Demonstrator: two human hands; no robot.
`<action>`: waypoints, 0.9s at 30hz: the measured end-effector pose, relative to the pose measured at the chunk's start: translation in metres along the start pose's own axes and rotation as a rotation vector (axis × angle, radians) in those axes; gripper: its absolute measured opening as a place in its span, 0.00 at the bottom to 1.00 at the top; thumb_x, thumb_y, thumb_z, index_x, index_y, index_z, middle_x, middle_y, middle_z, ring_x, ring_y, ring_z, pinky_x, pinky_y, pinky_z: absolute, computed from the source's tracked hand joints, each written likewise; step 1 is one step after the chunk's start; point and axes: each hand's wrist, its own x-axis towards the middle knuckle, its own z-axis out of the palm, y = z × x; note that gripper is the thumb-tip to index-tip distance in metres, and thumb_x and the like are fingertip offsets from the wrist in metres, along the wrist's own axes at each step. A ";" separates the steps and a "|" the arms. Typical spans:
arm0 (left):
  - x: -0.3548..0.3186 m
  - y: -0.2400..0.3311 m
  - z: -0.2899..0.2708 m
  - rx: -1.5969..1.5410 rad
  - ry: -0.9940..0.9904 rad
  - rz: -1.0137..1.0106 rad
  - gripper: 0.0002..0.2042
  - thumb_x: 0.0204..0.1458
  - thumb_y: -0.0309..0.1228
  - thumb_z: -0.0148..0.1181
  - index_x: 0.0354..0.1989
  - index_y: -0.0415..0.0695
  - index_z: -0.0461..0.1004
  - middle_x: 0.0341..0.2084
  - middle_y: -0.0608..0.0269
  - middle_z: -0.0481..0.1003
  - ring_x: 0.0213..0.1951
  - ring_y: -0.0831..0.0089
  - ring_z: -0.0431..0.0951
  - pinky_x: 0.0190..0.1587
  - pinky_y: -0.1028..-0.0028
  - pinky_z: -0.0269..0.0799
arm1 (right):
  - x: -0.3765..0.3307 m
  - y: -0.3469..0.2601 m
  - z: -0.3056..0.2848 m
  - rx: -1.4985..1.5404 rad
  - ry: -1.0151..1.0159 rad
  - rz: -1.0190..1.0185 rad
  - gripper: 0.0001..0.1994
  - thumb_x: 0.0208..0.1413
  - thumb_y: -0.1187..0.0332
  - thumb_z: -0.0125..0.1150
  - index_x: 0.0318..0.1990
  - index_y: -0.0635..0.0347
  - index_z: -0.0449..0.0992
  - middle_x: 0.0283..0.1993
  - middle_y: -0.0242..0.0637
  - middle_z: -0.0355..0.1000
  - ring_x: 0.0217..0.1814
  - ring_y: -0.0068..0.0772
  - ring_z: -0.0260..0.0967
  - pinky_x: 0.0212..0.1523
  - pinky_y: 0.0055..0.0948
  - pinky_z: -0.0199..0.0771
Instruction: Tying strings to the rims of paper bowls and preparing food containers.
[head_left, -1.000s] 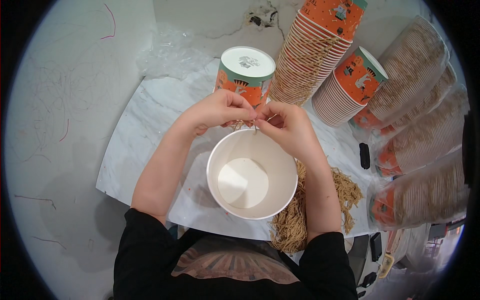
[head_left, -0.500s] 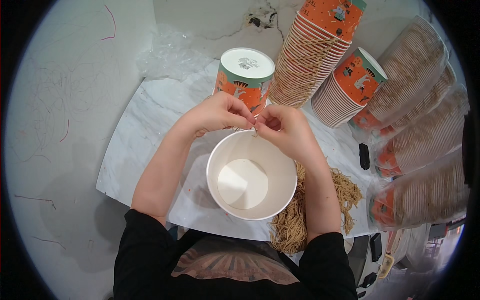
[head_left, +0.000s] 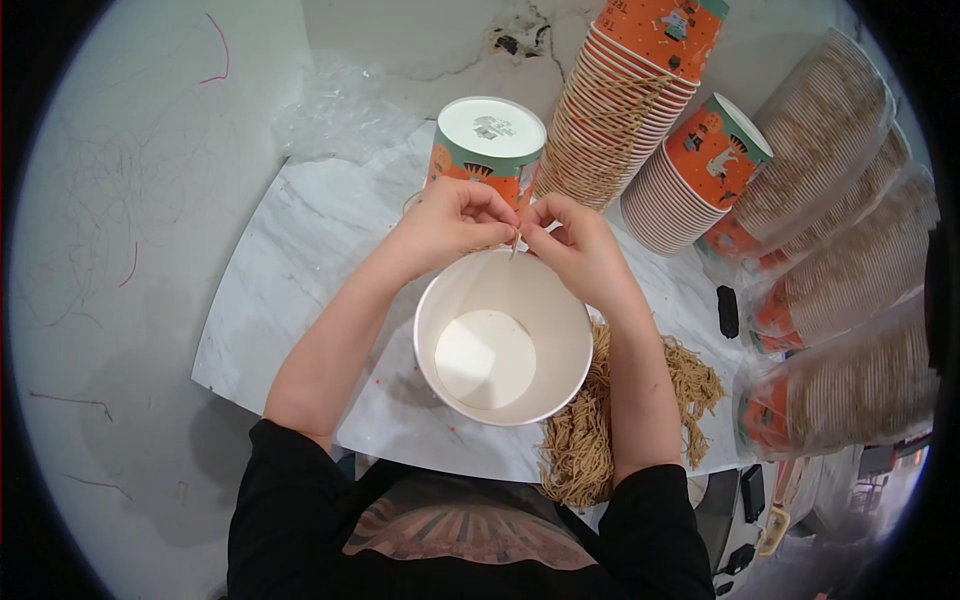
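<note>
Bucket (head_left: 555, 330) stands on marbled table (head_left: 290, 280) near pale wall (head_left: 430, 40), hands (head_left: 455, 222) (head_left: 578, 245) pinching cord (head_left: 515, 246) at rim.

Beyond the left hand (head_left: 460, 225), and to its left, lies crumpled clear plastic (head_left: 335, 112). Well right of the right hand (head_left: 572, 245) sit a small black object (head_left: 728, 312) (too indistinct to identify) and, farther out, bagged cup stacks (head_left: 855, 385).
</note>
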 end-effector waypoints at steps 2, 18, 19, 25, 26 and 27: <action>0.000 0.000 0.001 0.015 0.017 0.009 0.06 0.50 0.25 0.66 0.35 0.36 0.81 0.29 0.64 0.81 0.32 0.81 0.80 0.37 0.80 0.76 | 0.002 0.003 -0.001 -0.006 -0.026 0.001 0.06 0.59 0.72 0.59 0.37 0.66 0.74 0.31 0.31 0.74 0.29 0.19 0.72 0.29 0.22 0.72; -0.003 0.006 0.003 0.149 0.137 0.074 0.06 0.48 0.25 0.68 0.34 0.37 0.82 0.26 0.63 0.81 0.30 0.80 0.80 0.35 0.79 0.76 | 0.009 0.012 0.000 0.243 -0.087 0.101 0.06 0.60 0.71 0.61 0.35 0.65 0.76 0.31 0.28 0.74 0.29 0.14 0.70 0.28 0.18 0.71; -0.004 0.008 0.003 0.149 0.137 0.076 0.06 0.48 0.25 0.68 0.34 0.37 0.82 0.26 0.63 0.81 0.30 0.80 0.80 0.35 0.79 0.76 | 0.009 0.011 0.000 0.241 -0.086 0.099 0.06 0.60 0.71 0.61 0.35 0.65 0.76 0.31 0.28 0.74 0.29 0.14 0.70 0.28 0.18 0.71; -0.003 0.006 0.001 0.305 0.121 0.058 0.07 0.48 0.30 0.67 0.31 0.38 0.81 0.24 0.66 0.80 0.28 0.81 0.78 0.34 0.77 0.74 | 0.008 0.007 -0.001 0.236 -0.078 0.126 0.07 0.59 0.70 0.62 0.36 0.66 0.76 0.30 0.28 0.74 0.28 0.14 0.71 0.28 0.19 0.71; -0.001 0.002 0.001 0.320 0.119 0.046 0.08 0.48 0.31 0.66 0.30 0.39 0.81 0.24 0.67 0.79 0.27 0.81 0.77 0.33 0.77 0.73 | 0.008 0.009 0.000 0.231 -0.076 0.106 0.07 0.59 0.70 0.63 0.36 0.66 0.76 0.30 0.29 0.75 0.28 0.14 0.71 0.28 0.19 0.71; 0.000 0.000 0.001 0.334 0.118 0.035 0.08 0.48 0.33 0.66 0.30 0.40 0.80 0.23 0.68 0.79 0.27 0.82 0.76 0.33 0.77 0.72 | 0.009 0.010 0.000 0.225 -0.074 0.085 0.07 0.58 0.70 0.63 0.36 0.66 0.77 0.30 0.29 0.76 0.28 0.15 0.71 0.28 0.19 0.72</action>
